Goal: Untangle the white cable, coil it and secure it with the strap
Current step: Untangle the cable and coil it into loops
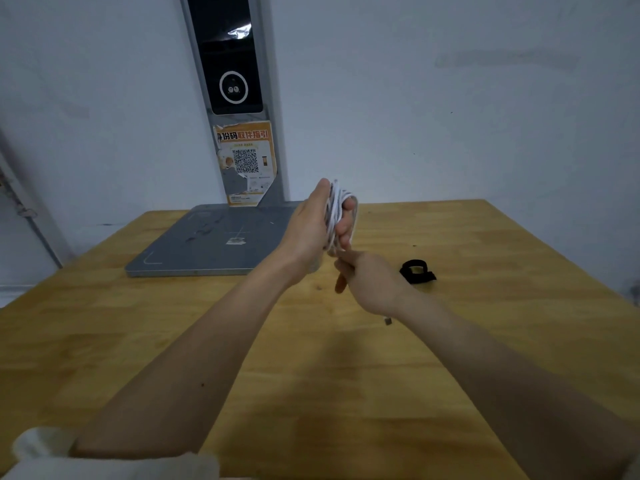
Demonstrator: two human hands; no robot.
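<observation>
We hold our left hand (313, 223) upright above the wooden table (173, 341) so it serves as a former: the white cable (333, 216) is looped in several turns around its palm and fingers, whose curled tips keep the coil from slipping off. Just below it, our right hand (367, 282) pinches the cable's loose tail where it leaves the coil, most likely guiding the last turns tight; a small dark connector (388, 320) shows beneath that wrist. The black strap (417, 271) lies on the table just right of our right hand, near enough to pick up once winding is done. A grey scanner base (194, 247) sits behind
</observation>
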